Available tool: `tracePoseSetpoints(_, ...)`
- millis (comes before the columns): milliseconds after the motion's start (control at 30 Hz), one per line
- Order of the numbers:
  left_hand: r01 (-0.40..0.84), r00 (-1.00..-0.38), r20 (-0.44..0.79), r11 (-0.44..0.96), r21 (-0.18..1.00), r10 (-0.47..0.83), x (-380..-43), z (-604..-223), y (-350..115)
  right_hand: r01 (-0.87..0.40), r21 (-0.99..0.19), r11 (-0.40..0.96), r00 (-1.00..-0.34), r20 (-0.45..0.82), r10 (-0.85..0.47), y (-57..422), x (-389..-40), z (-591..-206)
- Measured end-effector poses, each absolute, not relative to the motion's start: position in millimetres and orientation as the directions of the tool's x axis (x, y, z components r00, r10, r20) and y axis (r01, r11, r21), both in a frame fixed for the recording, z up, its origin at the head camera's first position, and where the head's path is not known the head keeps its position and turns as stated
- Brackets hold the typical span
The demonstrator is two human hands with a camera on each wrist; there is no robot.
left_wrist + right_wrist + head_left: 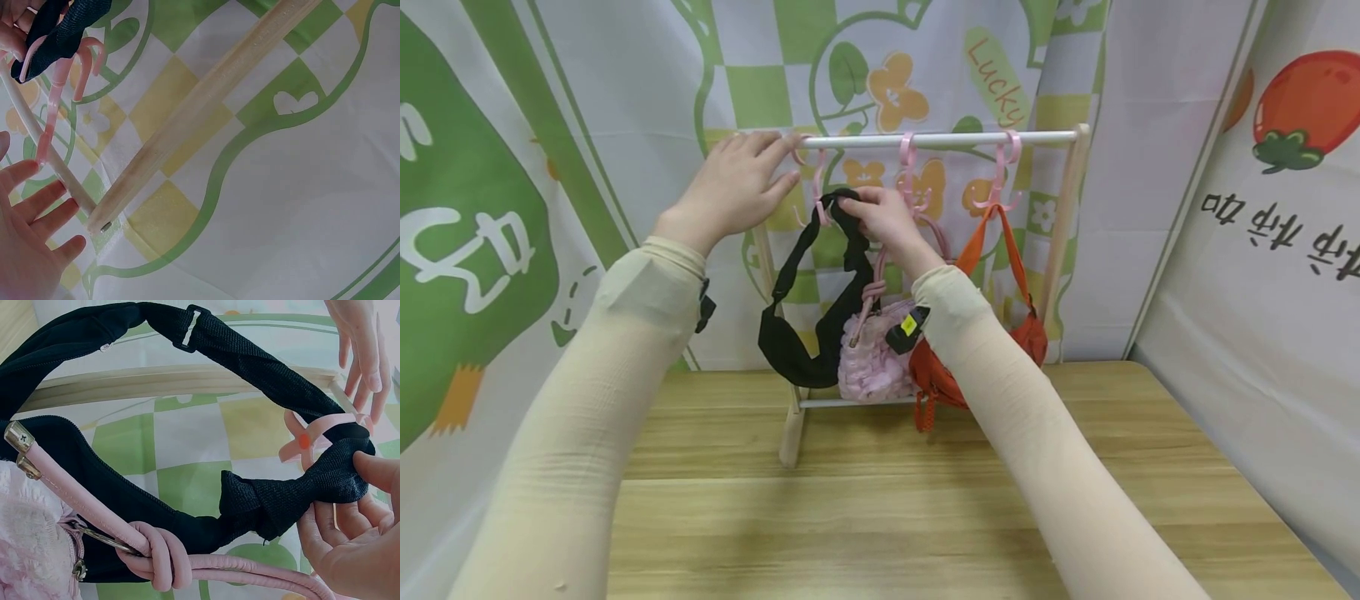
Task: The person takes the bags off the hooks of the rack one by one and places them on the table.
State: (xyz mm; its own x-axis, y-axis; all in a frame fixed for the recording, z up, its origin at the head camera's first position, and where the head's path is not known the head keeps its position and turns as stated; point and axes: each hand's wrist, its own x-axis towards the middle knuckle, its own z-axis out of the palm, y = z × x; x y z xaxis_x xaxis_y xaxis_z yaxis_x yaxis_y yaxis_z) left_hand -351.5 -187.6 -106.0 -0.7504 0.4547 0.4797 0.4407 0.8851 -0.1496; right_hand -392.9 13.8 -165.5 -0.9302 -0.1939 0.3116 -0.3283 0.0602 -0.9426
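Note:
A black bag hangs by its strap at the left end of a small rack. My right hand pinches the top of that black strap between thumb and fingers, at the leftmost pink hook. In the right wrist view a prong of the hook passes over the strap. My left hand is at the left end of the white rail, its fingers spread and fairly straight beside the top of the hook. The left wrist view shows those fingers next to the rail, not curled round anything.
Next to the black bag hangs a fluffy pink bag with a knotted pink handle. An orange bag hangs from the right pink hook. Wooden posts hold the rail above a wooden table. A patterned cloth stands behind.

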Motion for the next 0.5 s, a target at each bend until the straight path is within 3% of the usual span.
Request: tracePoseSetpoints(500, 0.436, -0.752, 0.481, 0.887, -0.150, 0.451, -352.0, -106.0, -186.7, -0.357, -0.934, 0.031, -0.918, 0.344, -0.196, 17.2, -387.3, -160.3)
